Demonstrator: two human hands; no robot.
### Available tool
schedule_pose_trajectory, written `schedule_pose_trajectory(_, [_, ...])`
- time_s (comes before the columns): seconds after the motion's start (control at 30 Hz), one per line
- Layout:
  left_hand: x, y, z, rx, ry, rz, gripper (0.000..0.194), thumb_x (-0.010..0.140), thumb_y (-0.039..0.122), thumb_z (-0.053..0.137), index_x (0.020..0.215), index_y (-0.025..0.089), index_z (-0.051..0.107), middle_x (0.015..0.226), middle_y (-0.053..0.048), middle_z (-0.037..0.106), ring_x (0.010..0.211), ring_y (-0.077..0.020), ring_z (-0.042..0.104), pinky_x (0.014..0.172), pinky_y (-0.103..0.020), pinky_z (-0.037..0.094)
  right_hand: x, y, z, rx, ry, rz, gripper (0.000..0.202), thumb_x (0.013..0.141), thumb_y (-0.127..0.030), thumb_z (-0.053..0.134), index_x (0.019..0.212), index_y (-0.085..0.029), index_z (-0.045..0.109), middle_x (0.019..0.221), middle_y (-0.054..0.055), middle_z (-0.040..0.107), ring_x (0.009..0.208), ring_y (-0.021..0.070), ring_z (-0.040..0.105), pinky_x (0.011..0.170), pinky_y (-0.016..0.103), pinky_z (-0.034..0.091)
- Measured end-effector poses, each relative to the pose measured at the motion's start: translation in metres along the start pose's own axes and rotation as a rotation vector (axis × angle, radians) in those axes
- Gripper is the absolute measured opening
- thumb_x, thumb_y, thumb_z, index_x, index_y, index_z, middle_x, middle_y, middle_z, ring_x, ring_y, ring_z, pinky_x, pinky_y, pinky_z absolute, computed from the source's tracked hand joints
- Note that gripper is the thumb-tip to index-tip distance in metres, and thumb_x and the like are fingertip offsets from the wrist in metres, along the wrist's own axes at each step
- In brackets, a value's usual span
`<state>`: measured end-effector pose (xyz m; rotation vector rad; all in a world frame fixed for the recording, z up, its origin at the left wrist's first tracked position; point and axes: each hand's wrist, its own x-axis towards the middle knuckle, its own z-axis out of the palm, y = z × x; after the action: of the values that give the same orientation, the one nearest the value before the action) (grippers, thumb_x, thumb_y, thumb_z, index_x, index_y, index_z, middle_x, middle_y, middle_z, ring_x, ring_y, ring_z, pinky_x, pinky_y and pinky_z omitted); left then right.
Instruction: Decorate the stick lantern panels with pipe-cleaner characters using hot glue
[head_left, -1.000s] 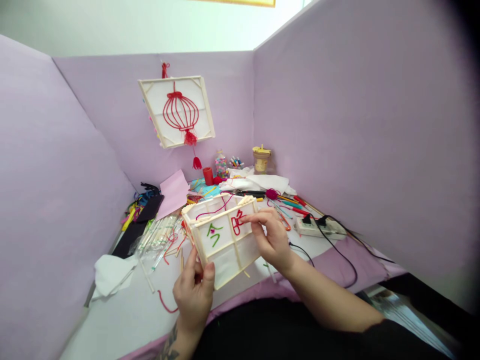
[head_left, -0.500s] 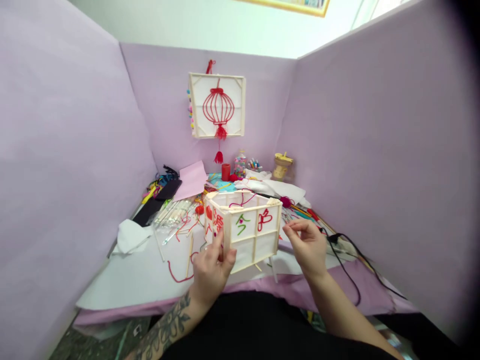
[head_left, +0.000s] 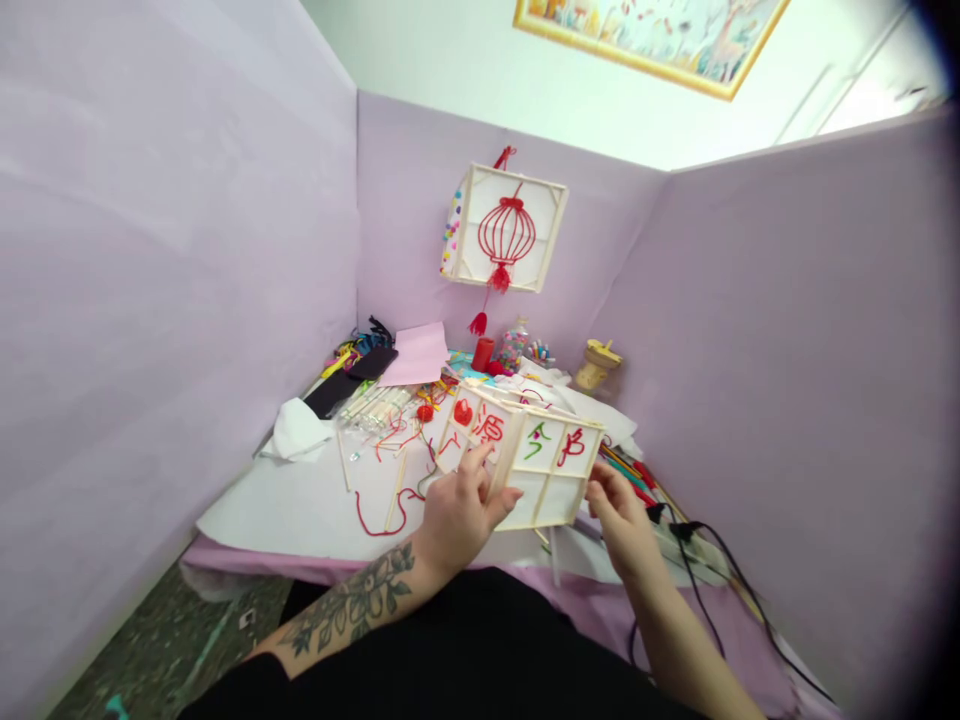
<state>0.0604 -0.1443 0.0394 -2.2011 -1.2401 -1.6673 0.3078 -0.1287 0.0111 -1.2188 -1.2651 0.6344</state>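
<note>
Your left hand (head_left: 461,520) is part-closed around the near corner of a box-shaped lantern (head_left: 562,490), thumb on the front face and fingers on the left side face. Your right hand (head_left: 619,515) is half curled at the lantern's right edge; whether it grips or merely touches cannot be told. The lantern is tilted over the near part of the desk (head_left: 285,510); contact between its base and the desk could not be confirmed.

Risks, in my judgement: your left fingers lie close to the red side lettering (head_left: 489,428), and rubbing there could lift a stroke. Squeezing the corner could rack the thin sticks or crease the white panels. Should the left grip slacken while the right bears no load, the lantern could drop. The loose red cord (head_left: 375,530) to the left could snag on its base. To your right, a power strip (head_left: 705,550) with black cables could catch your forearm.

Surface and room: the desk is pale, edged with pink cloth, and heavily littered beyond the lantern; noted are a bag of sticks (head_left: 382,408), a red cylinder (head_left: 483,353) and a pink sheet (head_left: 420,352). Lilac partitions (head_left: 787,350) enclose it. A second lantern (head_left: 507,232) hangs at the back, and a framed picture (head_left: 630,40) is on the wall above.
</note>
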Motion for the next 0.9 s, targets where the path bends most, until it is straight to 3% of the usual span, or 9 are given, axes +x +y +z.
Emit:
schedule_pose_trajectory(0.1, [-0.001, -0.001, 0.001, -0.053, 0.04, -0.01, 0.048, 0.091, 0.054, 0.05, 0.118, 0.016, 0.042, 0.054, 0.01, 0.05, 0.045, -0.0087, 0.052, 0.049, -0.019, 0.041, -0.003, 0.004, 0.004, -0.035, -0.106, 0.049, 0.041, 0.082, -0.054, 0.06, 0.099, -0.018, 0.065, 0.071, 0.001, 0.061, 0.054, 0.013, 0.048, 0.049, 0.026, 0.041])
schedule_pose_trajectory(0.3, [0.007, -0.017, 0.007, -0.164, 0.084, -0.025, 0.047, 0.082, 0.061, 0.058, 0.1, 0.021, 0.043, 0.056, 0.009, 0.052, 0.045, -0.0091, 0.052, 0.049, -0.02, 0.041, -0.008, 0.0, 0.008, -0.13, -0.094, 0.084, 0.036, 0.084, -0.053, 0.057, 0.087, -0.018, 0.061, 0.063, -0.001, 0.055, 0.054, 0.0133, 0.049, 0.05, 0.026, 0.043])
schedule_pose_trajectory(0.4, [0.023, -0.036, -0.005, -0.252, 0.059, -0.048, 0.039, 0.09, 0.059, 0.048, 0.099, 0.021, 0.041, 0.06, 0.007, 0.055, 0.047, -0.0098, 0.054, 0.051, -0.021, 0.043, -0.009, -0.008, 0.012, -0.128, -0.051, 0.106, 0.035, 0.082, -0.053, 0.058, 0.085, -0.018, 0.058, 0.065, -0.001, 0.056, 0.054, 0.0138, 0.052, 0.05, 0.027, 0.045])
schedule_pose_trajectory(0.5, [0.03, -0.046, -0.028, -0.207, 0.18, -0.199, 0.03, 0.098, 0.047, 0.033, 0.095, 0.02, 0.044, 0.058, 0.006, 0.052, 0.051, -0.0111, 0.055, 0.055, -0.023, 0.044, -0.009, -0.013, 0.014, -0.127, -0.023, 0.128, 0.036, 0.081, -0.055, 0.058, 0.082, -0.019, 0.055, 0.062, -0.002, 0.055, 0.052, 0.0139, 0.052, 0.049, 0.027, 0.046])
schedule_pose_trajectory(0.57, [0.021, -0.043, -0.042, -0.152, 0.104, -0.188, 0.029, 0.099, 0.043, 0.033, 0.089, 0.02, 0.048, 0.058, 0.005, 0.051, 0.046, -0.0095, 0.051, 0.051, -0.021, 0.04, -0.009, -0.015, 0.014, -0.127, -0.03, 0.134, 0.037, 0.081, -0.056, 0.058, 0.081, -0.019, 0.054, 0.06, -0.002, 0.055, 0.051, 0.0137, 0.052, 0.048, 0.027, 0.046])
schedule_pose_trajectory(0.7, [-0.008, -0.022, -0.05, 0.013, -0.205, -0.023, 0.037, 0.094, 0.051, 0.044, 0.077, 0.019, 0.055, 0.061, 0.001, 0.058, 0.053, -0.0115, 0.056, 0.054, -0.023, 0.041, -0.01, -0.016, 0.016, -0.115, -0.024, 0.142, 0.038, 0.08, -0.057, 0.06, 0.08, -0.019, 0.053, 0.059, -0.003, 0.055, 0.049, 0.013, 0.052, 0.047, 0.026, 0.047])
schedule_pose_trajectory(0.9, [-0.018, -0.02, -0.039, 0.122, -0.272, -0.048, 0.029, 0.094, 0.044, 0.047, 0.088, 0.019, 0.06, 0.069, 0.0, 0.065, 0.062, -0.0138, 0.063, 0.06, -0.024, 0.045, -0.011, -0.013, 0.026, -0.103, -0.009, 0.135, 0.037, 0.081, -0.057, 0.058, 0.083, -0.02, 0.053, 0.061, -0.003, 0.055, 0.049, 0.013, 0.053, 0.044, 0.025, 0.046])
